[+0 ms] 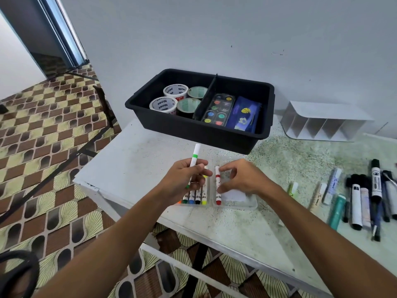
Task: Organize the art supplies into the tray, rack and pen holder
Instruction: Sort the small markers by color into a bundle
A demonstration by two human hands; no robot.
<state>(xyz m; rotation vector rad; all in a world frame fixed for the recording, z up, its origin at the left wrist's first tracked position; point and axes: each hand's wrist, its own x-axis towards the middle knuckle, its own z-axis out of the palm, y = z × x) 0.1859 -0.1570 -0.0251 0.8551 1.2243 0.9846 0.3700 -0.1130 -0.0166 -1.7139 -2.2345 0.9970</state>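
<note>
The left hand grips a green marker between thumb and fingers, tilted so its white cap end points up and away over the table. The marker has a white barrel with a green band near the cap and a green tip at the bottom. Under that hand lies a clear plastic case with a row of matching markers side by side, their ends showing orange, green, blue, black and yellow. The right hand hovers over the case's other half, fingers curled and narrowly parted, thumb and forefinger pinching a red marker that lies apart from the row; a white slip shows under the palm.

Behind sits a black tray split by a divider. Its left compartment holds four tape rolls; two white ones read "Ninso" (printed repeatedly around the roll and seen upside down), and two have greenish cores. The right compartment holds a watercolour palette with round paint pans and a blue pouch beside it. A white rack with upright dividers stands at the wall to the right. Near the table's right edge lie assorted pens and thick markers; their labels are too small to read.
</note>
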